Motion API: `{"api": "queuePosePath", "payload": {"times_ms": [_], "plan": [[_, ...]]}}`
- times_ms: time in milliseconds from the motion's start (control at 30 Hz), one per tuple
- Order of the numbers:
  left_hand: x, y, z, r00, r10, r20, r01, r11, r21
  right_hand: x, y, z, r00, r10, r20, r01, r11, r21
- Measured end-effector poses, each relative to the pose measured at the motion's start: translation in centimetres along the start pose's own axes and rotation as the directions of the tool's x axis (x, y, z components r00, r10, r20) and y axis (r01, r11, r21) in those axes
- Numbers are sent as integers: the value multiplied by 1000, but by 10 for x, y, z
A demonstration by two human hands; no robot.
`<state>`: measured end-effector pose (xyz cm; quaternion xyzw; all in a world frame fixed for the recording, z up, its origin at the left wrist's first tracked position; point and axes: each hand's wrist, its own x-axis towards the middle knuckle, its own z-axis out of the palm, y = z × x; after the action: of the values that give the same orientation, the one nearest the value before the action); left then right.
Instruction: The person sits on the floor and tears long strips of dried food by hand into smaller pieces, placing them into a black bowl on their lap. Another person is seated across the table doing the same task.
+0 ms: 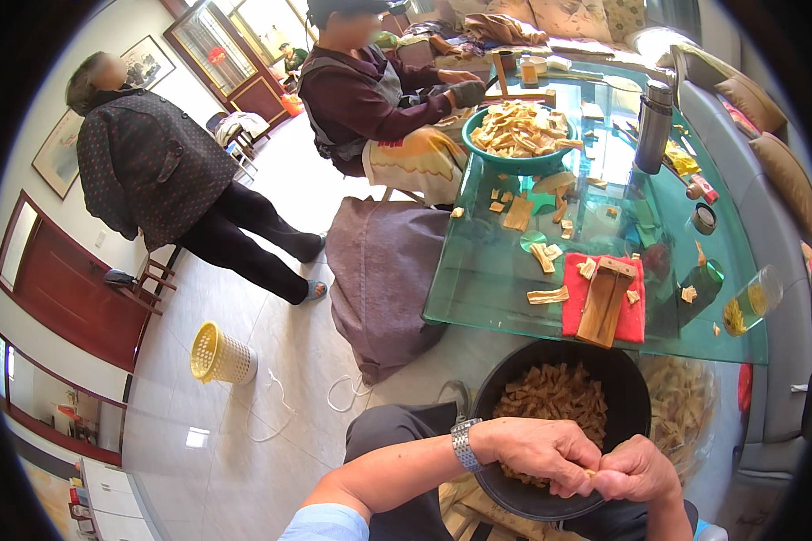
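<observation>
Over a black bucket [639,397], my left hand [541,453] and my right hand [641,469] meet fingertip to fingertip. Both are closed, pinching a small beige piece [590,472] that is mostly hidden by the fingers. A metal watch [465,445] circles my left wrist. Many pale brown chips [555,401] lie inside the bucket. Just beyond it, on the glass table [487,302], a wooden block tool [607,302] rests on a red cloth [576,281], with loose beige strips [548,296] nearby.
A green basin [514,163] heaped with beige strips stands farther up the table, near a seated person [361,108]. A steel thermos [654,126] and a glass jar [753,302] are at right. Another person [162,171] stands left, beyond a yellow basket [221,353]. A clear bag [681,406] adjoins the bucket.
</observation>
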<state>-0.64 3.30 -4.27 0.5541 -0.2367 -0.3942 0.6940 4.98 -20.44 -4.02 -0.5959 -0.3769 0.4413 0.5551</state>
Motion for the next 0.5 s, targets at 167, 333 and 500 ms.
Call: {"api": "queuePosePath", "payload": {"times_ms": [167,333,500], "plan": [[-4,-6,-2,993,-14,115,22,997,-68,3,-1,9,991,-121,60,123,992,-27],[-2,-11,-1,996,-28,86,31,999,-32,2,-6,12,993,-117,-13,116,991,-59],[-2,6,-1,995,-78,-61,69,988,-137,-10,5,5,956,65,-287,-42,995,87]]}}
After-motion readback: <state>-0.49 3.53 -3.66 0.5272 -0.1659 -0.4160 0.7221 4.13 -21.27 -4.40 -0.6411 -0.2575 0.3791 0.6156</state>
